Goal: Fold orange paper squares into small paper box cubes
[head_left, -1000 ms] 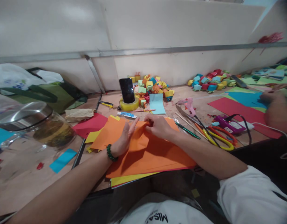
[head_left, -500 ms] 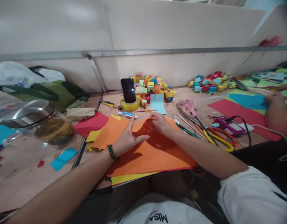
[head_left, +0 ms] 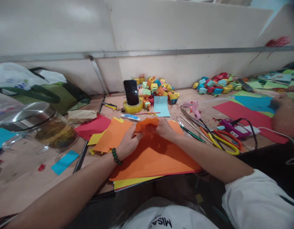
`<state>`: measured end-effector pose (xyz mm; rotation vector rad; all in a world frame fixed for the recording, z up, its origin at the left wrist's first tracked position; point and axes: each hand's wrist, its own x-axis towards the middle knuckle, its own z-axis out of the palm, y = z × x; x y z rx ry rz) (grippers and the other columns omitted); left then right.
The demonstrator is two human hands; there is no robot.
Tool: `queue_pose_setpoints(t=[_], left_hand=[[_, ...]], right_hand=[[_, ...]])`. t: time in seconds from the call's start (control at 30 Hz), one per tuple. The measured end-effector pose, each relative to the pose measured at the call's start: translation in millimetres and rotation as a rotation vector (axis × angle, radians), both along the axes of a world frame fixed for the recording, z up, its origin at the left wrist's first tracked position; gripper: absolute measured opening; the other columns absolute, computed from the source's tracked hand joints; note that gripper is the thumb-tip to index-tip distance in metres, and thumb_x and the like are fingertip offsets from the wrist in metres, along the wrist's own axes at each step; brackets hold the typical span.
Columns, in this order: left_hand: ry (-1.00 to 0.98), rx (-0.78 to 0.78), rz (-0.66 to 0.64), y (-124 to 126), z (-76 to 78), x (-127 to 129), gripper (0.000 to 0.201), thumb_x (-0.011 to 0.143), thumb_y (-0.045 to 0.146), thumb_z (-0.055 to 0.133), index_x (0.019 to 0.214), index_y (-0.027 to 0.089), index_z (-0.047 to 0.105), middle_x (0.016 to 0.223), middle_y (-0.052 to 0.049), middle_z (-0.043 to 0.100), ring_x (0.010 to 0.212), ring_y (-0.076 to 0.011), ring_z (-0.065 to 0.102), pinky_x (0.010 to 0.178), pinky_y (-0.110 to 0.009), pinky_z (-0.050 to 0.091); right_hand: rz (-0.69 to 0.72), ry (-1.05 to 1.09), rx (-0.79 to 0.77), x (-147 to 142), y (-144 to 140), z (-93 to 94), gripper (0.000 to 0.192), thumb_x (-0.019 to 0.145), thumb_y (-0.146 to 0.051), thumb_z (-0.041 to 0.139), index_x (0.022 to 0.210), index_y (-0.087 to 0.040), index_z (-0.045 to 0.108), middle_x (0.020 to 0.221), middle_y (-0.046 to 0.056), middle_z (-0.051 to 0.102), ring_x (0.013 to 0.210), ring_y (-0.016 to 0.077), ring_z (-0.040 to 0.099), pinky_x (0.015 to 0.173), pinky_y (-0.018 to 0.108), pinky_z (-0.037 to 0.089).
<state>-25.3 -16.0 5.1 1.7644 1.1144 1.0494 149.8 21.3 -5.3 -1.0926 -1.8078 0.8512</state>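
Both my hands hold a folded piece of orange paper (head_left: 146,125) just above a stack of orange sheets (head_left: 156,156) at the table's near edge. My left hand (head_left: 128,143), with a green bead bracelet at the wrist, grips its left side. My right hand (head_left: 165,128) pinches its right side. The piece is raised off the stack and partly crumpled or folded. Yellow and red sheets stick out from under the orange stack.
A phone (head_left: 131,92) stands in a yellow tape roll (head_left: 133,107) behind the stack, near piles of small folded paper cubes (head_left: 156,89). Scissors (head_left: 223,140), a glue gun (head_left: 193,108) and sticks lie right. A glass jar (head_left: 39,127) stands left. Another person's hand (head_left: 282,103) works at far right.
The orange piece lay flat under my palms; both hands have since lifted it off the stack and folded it up between them.
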Motion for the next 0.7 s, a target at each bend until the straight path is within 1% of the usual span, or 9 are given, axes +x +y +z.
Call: queue_pose_setpoints(t=[0.07,0.13,0.23,0.33,0.43,0.53,0.6,0.63,0.7], left_hand=[[0.006,0.007,-0.003,0,-2.4,0,0.028,0.079,0.044,0.053,0.081,0.017,0.059,0.085,-0.005,0.064,0.09,-0.0222,0.059,0.081,-0.034,0.05],[0.012,0.014,-0.005,0,-5.5,1,0.028,0.078,0.043,0.055,0.089,0.017,0.061,0.092,-0.006,0.064,0.088,-0.021,0.06,0.077,-0.033,0.052],[0.082,0.108,0.023,1,-9.6,3,0.03,0.076,0.04,0.061,0.096,0.017,0.061,0.101,-0.009,0.061,0.089,-0.0206,0.058,0.074,-0.032,0.052],[0.102,0.171,0.065,2,-12.1,4,0.03,0.077,0.037,0.059,0.099,0.017,0.061,0.099,-0.009,0.06,0.091,-0.0219,0.057,0.074,-0.032,0.052],[0.094,0.127,0.107,5,-13.0,5,0.025,0.08,0.032,0.051,0.095,0.015,0.061,0.093,-0.008,0.063,0.083,-0.0198,0.058,0.07,-0.03,0.051],[0.181,0.079,0.154,10,-11.0,2,0.016,0.078,0.022,0.045,0.08,0.015,0.059,0.078,-0.005,0.063,0.072,-0.0174,0.057,0.067,-0.027,0.048],[0.27,0.06,0.189,13,-7.7,-2,0.013,0.076,0.02,0.045,0.074,0.016,0.057,0.071,-0.003,0.062,0.067,-0.0172,0.056,0.063,-0.027,0.046],[0.307,0.063,0.202,14,-5.7,-5,0.014,0.076,0.02,0.045,0.075,0.015,0.058,0.069,-0.003,0.062,0.066,-0.0172,0.056,0.062,-0.027,0.045],[0.36,0.09,0.197,16,-1.9,-10,0.018,0.077,0.022,0.045,0.084,0.015,0.06,0.073,-0.003,0.064,0.067,-0.0174,0.056,0.064,-0.027,0.046]], right_hand=[[0.003,0.017,-0.033,-1,-1,-0.7,0.011,0.071,-0.024,0.061,0.071,-0.017,0.069,0.071,0.001,0.063,0.065,0.0147,0.054,0.061,0.026,0.045],[-0.027,0.051,-0.06,-3,-1,-3.1,0.015,0.072,-0.031,0.063,0.069,-0.017,0.069,0.068,0.001,0.062,0.064,0.015,0.053,0.061,0.027,0.045],[-0.093,0.13,-0.091,-6,0,-7.8,0.023,0.069,-0.038,0.066,0.068,-0.015,0.067,0.067,0.001,0.061,0.064,0.0153,0.053,0.061,0.028,0.045],[-0.105,0.168,-0.099,-10,0,-11.4,0.027,0.067,-0.042,0.068,0.065,-0.015,0.065,0.065,0.001,0.061,0.064,0.0161,0.054,0.06,0.028,0.045],[-0.11,0.122,-0.075,-12,-2,-14.0,0.027,0.07,-0.043,0.067,0.064,-0.017,0.064,0.062,0.001,0.059,0.065,0.017,0.055,0.06,0.028,0.046],[-0.123,0.037,-0.097,-14,-5,-15.2,0.025,0.071,-0.041,0.069,0.072,-0.017,0.067,0.065,0.0,0.061,0.067,0.0173,0.058,0.062,0.027,0.048],[-0.055,-0.002,-0.123,-14,-7,-13.4,0.027,0.072,-0.042,0.069,0.08,-0.017,0.068,0.071,0.001,0.065,0.069,0.0168,0.059,0.064,0.027,0.048],[-0.008,-0.011,-0.125,-13,-8,-11.3,0.029,0.073,-0.043,0.069,0.086,-0.017,0.069,0.076,0.001,0.067,0.07,0.0165,0.06,0.065,0.027,0.049],[0.046,0.002,-0.094,-10,-10,-5.4,0.037,0.074,-0.043,0.069,0.098,-0.017,0.067,0.089,0.004,0.07,0.077,0.017,0.061,0.07,0.028,0.05]])
